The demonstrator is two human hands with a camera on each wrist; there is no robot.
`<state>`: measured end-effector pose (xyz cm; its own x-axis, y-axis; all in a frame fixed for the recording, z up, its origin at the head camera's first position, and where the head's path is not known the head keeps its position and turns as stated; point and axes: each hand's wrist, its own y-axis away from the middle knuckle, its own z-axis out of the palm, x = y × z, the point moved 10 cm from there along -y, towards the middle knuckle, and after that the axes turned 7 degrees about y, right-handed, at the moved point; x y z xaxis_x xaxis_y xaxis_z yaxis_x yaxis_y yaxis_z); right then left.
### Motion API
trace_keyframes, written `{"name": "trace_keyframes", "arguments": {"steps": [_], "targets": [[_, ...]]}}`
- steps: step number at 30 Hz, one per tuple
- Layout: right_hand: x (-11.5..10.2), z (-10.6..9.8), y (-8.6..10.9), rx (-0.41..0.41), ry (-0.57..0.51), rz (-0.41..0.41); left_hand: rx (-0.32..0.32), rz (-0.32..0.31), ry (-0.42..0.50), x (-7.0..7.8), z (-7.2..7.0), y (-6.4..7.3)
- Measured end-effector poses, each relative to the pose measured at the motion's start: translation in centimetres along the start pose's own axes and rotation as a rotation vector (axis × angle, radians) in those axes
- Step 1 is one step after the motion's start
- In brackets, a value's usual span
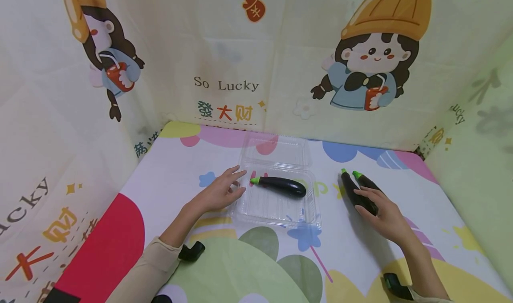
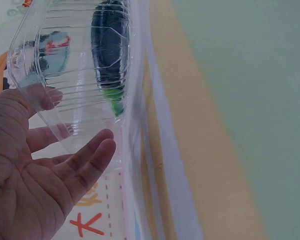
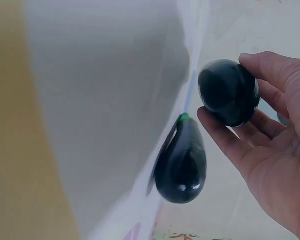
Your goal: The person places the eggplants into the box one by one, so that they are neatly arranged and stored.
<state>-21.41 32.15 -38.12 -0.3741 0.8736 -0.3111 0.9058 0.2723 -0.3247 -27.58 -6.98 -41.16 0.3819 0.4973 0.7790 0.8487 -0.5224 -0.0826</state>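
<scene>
My right hand [image 1: 380,214] pinches a dark eggplant [image 1: 352,191] between thumb and fingers at its rounded end, green stem pointing away. In the right wrist view this held eggplant [image 3: 225,95] is raised off the table. A second eggplant [image 3: 182,165] lies beside it on the table; the hand partly covers it in the head view. A third eggplant [image 1: 282,186] lies inside the clear plastic box [image 1: 256,212], its stem to the left. My left hand [image 1: 220,191] is at the box's left edge, fingers spread and loosely bent, as the left wrist view shows.
The box's clear lid [image 1: 276,151] lies folded back behind it. A colourful printed cloth [image 1: 276,267] covers the table. Printed fabric walls [image 1: 288,62] stand behind and at both sides. Black wrist devices [image 1: 192,252] sit at both sleeves.
</scene>
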Motion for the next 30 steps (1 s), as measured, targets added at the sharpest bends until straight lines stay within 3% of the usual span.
{"name": "trace_keyframes", "arguments": {"steps": [30], "targets": [[-4.8, -1.0, -1.1, 0.055, -0.006, -0.111, 0.003, 0.008, 0.000, 0.1, 0.0, 0.0]]}}
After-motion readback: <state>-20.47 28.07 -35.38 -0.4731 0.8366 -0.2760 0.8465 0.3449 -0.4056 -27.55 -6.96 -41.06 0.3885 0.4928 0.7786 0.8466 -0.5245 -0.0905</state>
